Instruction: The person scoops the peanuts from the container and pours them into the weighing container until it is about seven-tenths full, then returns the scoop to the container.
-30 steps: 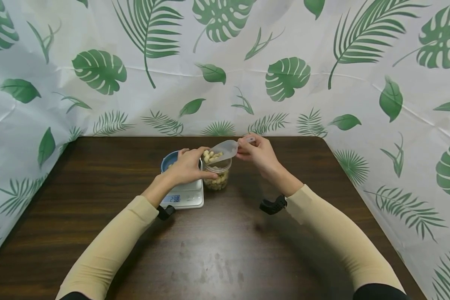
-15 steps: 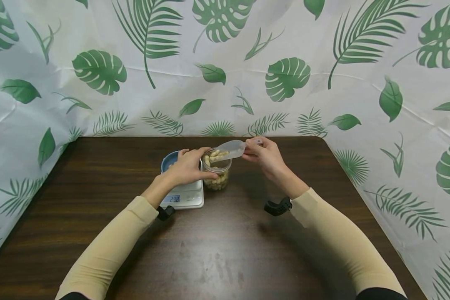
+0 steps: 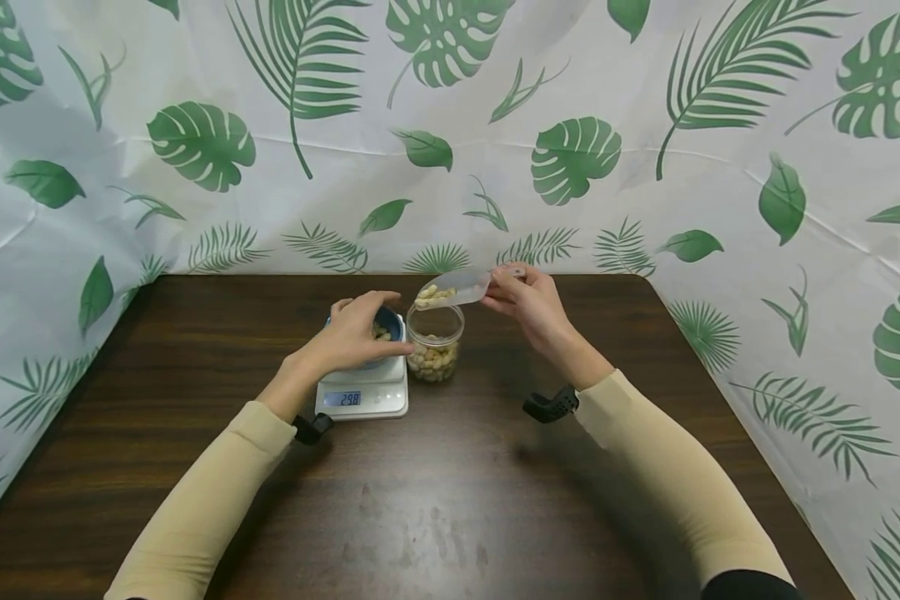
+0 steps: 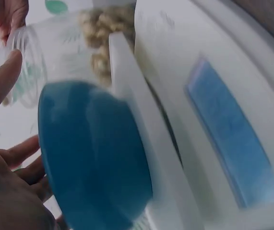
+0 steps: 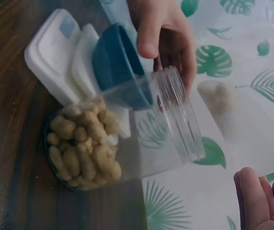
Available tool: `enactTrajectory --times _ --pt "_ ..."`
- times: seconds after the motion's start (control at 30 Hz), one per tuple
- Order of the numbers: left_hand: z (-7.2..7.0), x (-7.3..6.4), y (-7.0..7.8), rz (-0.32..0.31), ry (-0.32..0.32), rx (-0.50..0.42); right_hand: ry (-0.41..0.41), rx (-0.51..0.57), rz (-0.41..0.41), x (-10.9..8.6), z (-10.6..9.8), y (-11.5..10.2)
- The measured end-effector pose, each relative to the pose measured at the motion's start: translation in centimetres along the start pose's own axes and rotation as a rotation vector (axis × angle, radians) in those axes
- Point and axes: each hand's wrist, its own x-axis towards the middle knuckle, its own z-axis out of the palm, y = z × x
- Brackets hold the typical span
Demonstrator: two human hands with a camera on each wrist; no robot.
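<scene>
My right hand pinches the handle of a translucent plastic scoop. A few unshelled peanuts lie in the scoop, which is held above the mouth of a clear jar. More peanuts fill the lower part of the jar. Left of it, a blue bowl containing some peanuts sits on a white kitchen scale. Over the bowl is my left hand, fingers spread around its rim with the thumb toward the jar. Whether those fingers touch the bowl is unclear.
The scale's display appears to read 298; any decimal point is too small to tell. All this stands near the back of a dark wooden table. A leaf-patterned white sheet hangs behind the table.
My left hand has moved left from the jar's rim to over the bowl. The scoop with peanuts has dipped toward the jar, then lifted clear of its mouth.
</scene>
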Motion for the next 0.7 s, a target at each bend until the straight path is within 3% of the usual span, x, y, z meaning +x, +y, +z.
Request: enactTrajectory --times 0.13,0.27,0.43,0.7 --pt "-1.1 -1.0 -0.9 -0.018 0.024 -0.023 -0.016 -0.027 -0.001 0.4 1.0 -0.3" --pt "-2.0 -1.9 -1.9 -0.064 0.005 -0.008 -0.031 -0.056 -0.017 0.8 2.0 -0.1" --pt "-3.2 -2.8 -3.1 -0.149 -0.06 0.01 -0.068 -0.091 -0.053 1.3 3.5 0.2" --pt "-3.7 -3.5 -4.4 -0.196 -0.185 -0.01 -0.103 -0.218 -0.13 1.7 5.5 1.0"
